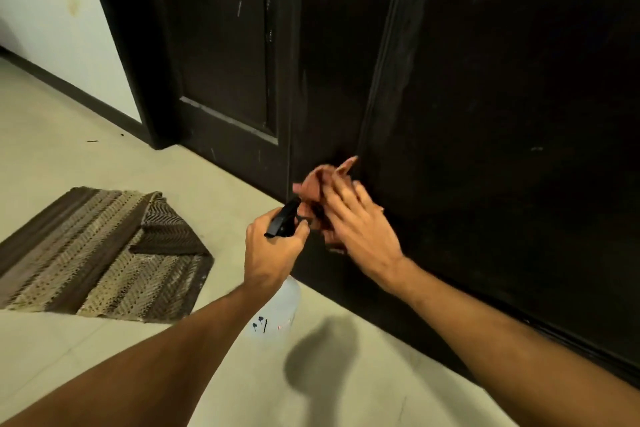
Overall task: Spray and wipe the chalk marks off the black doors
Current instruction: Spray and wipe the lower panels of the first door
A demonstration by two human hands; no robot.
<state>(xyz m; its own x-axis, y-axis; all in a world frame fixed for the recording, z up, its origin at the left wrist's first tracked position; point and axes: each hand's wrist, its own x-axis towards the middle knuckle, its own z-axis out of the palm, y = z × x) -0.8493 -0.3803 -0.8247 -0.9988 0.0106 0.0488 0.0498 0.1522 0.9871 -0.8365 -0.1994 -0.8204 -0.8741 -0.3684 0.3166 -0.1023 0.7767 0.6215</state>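
Two black doors fill the view: a panelled one (225,55) at the left with faint white chalk strokes (239,8), and a flat one (502,114) at the right. My left hand (270,250) grips the black trigger head of a clear spray bottle (277,312) that hangs below it, nozzle towards the door. My right hand (360,225) presses a reddish-brown cloth (317,185) against the lower door near the seam between the two. The cloth is blurred and partly hidden by my fingers.
A brown striped mat (100,253) with one corner folded over lies on the pale tiled floor (104,357) at the left. A white wall (52,10) with a dark skirting runs off behind it.
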